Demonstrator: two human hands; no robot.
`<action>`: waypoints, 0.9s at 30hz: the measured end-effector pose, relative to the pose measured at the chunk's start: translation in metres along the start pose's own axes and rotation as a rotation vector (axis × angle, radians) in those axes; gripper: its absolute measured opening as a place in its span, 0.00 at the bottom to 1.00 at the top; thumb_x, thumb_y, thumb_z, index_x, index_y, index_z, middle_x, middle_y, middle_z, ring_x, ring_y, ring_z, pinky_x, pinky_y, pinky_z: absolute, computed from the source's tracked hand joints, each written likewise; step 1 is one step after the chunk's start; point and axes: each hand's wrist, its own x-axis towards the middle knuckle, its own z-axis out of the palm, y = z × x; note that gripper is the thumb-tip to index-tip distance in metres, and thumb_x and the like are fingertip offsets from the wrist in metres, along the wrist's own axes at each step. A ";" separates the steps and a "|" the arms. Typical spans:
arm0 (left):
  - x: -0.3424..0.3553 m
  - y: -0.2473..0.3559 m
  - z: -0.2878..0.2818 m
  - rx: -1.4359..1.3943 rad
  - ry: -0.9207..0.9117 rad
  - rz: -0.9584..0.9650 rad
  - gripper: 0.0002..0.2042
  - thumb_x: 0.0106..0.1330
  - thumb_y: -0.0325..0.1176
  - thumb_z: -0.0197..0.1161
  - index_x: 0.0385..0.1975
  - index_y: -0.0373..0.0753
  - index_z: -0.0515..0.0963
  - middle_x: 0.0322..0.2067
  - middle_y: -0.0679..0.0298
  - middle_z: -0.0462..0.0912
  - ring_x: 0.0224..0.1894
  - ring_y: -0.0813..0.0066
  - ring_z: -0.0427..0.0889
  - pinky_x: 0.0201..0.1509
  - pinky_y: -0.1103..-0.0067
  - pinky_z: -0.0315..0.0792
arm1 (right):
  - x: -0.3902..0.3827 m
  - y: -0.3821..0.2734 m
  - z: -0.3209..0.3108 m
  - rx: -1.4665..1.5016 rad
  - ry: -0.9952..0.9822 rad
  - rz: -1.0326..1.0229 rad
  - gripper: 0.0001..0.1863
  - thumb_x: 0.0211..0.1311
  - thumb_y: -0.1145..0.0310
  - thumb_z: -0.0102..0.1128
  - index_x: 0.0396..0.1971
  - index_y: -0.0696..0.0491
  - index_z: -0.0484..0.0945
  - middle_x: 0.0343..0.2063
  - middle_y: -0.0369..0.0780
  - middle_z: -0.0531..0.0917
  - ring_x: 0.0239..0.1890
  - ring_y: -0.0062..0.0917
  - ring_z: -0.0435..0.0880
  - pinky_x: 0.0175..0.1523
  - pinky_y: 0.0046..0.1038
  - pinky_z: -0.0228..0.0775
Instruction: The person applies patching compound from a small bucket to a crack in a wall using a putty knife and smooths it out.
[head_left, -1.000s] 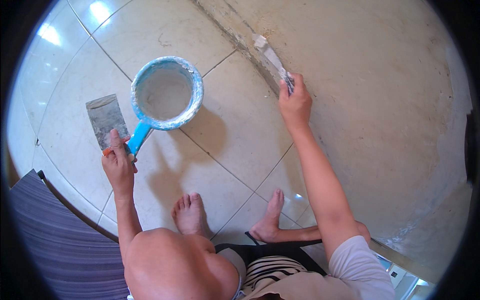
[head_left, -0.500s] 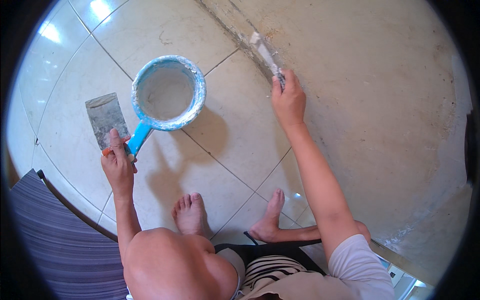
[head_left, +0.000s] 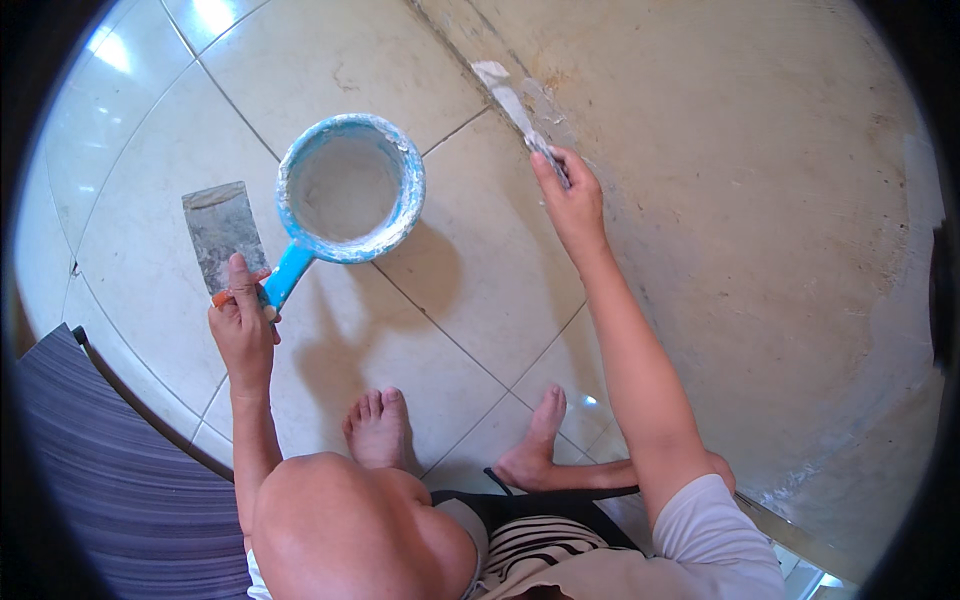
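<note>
My left hand [head_left: 243, 330] is closed round the blue handle of a plaster-smeared dipper [head_left: 291, 272] and also grips a wide scraper [head_left: 222, 232]. The scraper's flat grey blade points away from me, left of the dipper. Pale, thick paste [head_left: 347, 187] lies inside the round dipper, and dried white crust coats its rim. My right hand [head_left: 574, 205] is wrapped round the handle of a narrow putty knife [head_left: 513, 104]. White paste covers the knife's blade, whose tip is at the edge between the floor and the wall. Fingers partly hide both handles.
A beige wall surface [head_left: 760, 230] with rough, patched spots fills the right side. Pale floor tiles [head_left: 470, 230] lie under the dipper. At the lower left is a dark striped panel [head_left: 120, 470]. My bare feet [head_left: 377, 428] rest on the tiles close to me.
My right hand has drawn the putty knife slightly left, its blade shifting from the wall side to the edge. The dipper and scraper have moved a little to the right.
</note>
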 end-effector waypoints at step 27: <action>0.005 -0.012 -0.003 -0.002 0.003 0.032 0.30 0.75 0.55 0.49 0.32 0.28 0.82 0.11 0.70 0.68 0.10 0.85 0.67 0.10 0.85 0.59 | 0.023 -0.007 -0.014 0.626 0.014 0.514 0.17 0.70 0.56 0.58 0.33 0.57 0.78 0.21 0.30 0.69 0.17 0.10 0.59 0.19 0.17 0.49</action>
